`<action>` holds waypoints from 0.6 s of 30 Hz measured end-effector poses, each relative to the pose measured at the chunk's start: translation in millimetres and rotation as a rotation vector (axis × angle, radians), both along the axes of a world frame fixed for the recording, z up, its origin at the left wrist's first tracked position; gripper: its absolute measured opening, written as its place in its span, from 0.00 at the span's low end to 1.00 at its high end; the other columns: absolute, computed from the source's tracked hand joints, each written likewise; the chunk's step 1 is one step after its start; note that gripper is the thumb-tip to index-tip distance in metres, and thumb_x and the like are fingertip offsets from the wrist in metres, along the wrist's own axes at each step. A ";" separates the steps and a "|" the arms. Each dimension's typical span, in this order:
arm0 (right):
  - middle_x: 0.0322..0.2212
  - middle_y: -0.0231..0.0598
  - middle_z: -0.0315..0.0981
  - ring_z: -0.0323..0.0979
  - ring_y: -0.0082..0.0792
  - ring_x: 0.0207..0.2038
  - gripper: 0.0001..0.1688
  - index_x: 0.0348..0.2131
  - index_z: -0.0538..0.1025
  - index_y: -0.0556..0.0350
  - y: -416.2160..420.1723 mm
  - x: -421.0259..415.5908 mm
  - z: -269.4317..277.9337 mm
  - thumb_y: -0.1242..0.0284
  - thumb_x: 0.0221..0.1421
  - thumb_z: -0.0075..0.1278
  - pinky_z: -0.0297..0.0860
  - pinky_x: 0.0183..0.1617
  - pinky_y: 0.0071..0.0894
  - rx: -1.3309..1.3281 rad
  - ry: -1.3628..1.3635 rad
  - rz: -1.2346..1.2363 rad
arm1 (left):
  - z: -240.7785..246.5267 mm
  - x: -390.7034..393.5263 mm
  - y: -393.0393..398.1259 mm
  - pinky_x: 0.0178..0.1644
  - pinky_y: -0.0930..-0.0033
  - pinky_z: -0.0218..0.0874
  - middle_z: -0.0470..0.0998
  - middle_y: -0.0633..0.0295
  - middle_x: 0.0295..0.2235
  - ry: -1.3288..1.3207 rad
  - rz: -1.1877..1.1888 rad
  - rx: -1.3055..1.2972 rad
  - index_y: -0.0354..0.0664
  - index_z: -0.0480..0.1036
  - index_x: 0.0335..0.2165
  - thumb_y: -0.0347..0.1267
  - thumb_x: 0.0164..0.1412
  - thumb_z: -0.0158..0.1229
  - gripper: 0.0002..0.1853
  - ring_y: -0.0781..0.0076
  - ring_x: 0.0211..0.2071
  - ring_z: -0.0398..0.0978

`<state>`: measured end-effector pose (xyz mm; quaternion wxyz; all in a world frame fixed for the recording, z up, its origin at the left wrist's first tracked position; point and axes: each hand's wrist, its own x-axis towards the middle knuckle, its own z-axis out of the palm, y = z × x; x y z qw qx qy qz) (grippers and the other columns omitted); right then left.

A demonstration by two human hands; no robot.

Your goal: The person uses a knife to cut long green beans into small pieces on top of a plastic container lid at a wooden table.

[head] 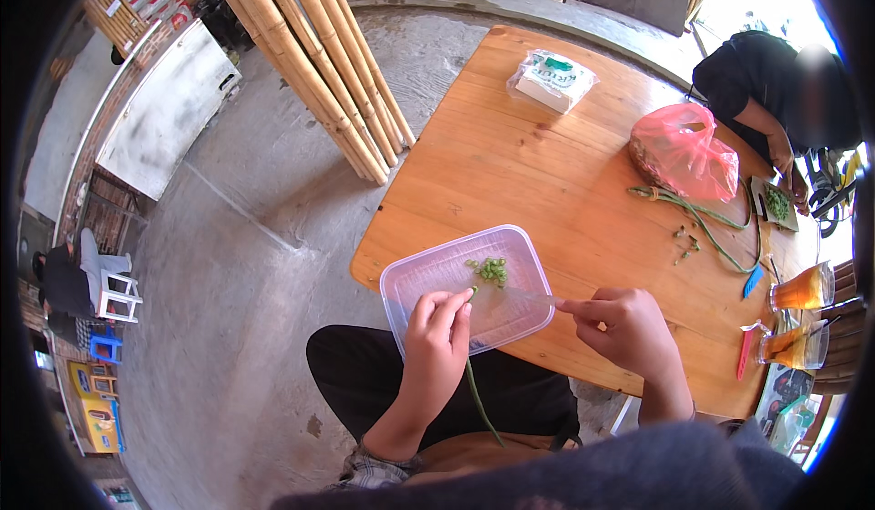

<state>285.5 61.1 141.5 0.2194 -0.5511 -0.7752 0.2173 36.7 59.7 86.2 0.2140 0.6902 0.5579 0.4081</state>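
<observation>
My left hand [441, 336] pinches a long green bean [476, 390] near its end, over the near side of a clear plastic container [410, 271]. The rest of the bean hangs down over my lap. In my right hand [625, 329] is a knife [530, 297], its blade pointing left across the container's right rim towards the bean's end. Small cut green pieces [492, 271] lie in a little heap inside the container, just beyond the blade. The container rests partly on the wooden table's near left edge. The knife's handle is mostly hidden by my fingers.
On the wooden table [547, 195] are a red plastic bag [690, 154], a bundle of long beans [718, 240], a wrapped white box [554, 83], and two iced drinks [803, 288]. A co-worker [765, 93] bends over a board with chopped greens at the far right. Bamboo poles [321, 65] stand beyond the table's left edge.
</observation>
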 end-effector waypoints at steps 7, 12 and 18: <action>0.16 0.40 0.69 0.70 0.41 0.17 0.21 0.45 0.81 0.45 -2.6 -5.1 -8.0 0.76 0.49 0.55 0.68 0.24 0.39 -0.026 0.033 0.098 | -4.7 -0.3 -0.3 0.33 0.66 0.66 0.74 0.56 0.32 0.149 -0.013 0.013 0.36 0.78 0.38 0.22 0.58 0.60 0.08 0.63 0.29 0.75; 0.17 0.40 0.68 0.70 0.43 0.17 0.25 0.50 0.78 0.40 -8.5 -16.1 -6.7 0.75 0.51 0.55 0.69 0.22 0.41 -0.022 -0.082 0.141 | -7.0 1.8 2.2 0.34 0.61 0.64 0.70 0.59 0.29 0.214 -0.018 0.084 0.37 0.77 0.36 0.23 0.55 0.62 0.08 0.60 0.31 0.72; 0.17 0.37 0.67 0.69 0.40 0.18 0.28 0.53 0.77 0.35 -11.8 -22.0 -7.3 0.75 0.52 0.54 0.69 0.23 0.40 -0.033 -0.136 0.133 | -7.5 0.9 3.9 0.31 0.61 0.64 0.68 0.58 0.28 0.241 -0.038 0.101 0.37 0.77 0.36 0.22 0.54 0.62 0.09 0.59 0.27 0.72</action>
